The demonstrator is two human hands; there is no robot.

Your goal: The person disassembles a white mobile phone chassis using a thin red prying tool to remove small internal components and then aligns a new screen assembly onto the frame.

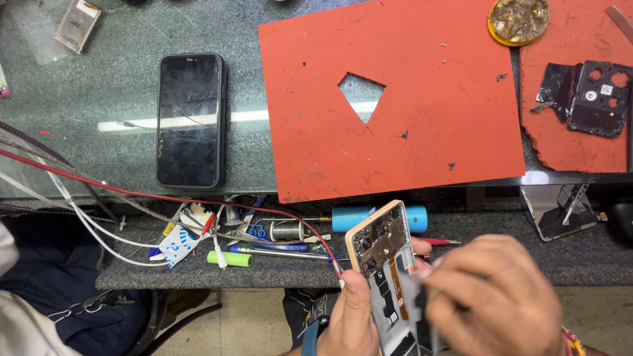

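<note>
At the near edge of the counter (132, 99), the left hand (353, 316) grips an opened phone (386, 264) by its side, back cover off and circuit boards showing. The right hand (494, 296) is closed over the phone's lower part, fingers pinched against it. Just beyond lie a blue cylinder (379, 216), a solder spool (287, 230) and a red mat (395, 99); an intact black phone (190, 120) rests farther left.

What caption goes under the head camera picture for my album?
Left hand holds an opened phone while the right hand works on it, near an orange mat and a black phone.
</note>
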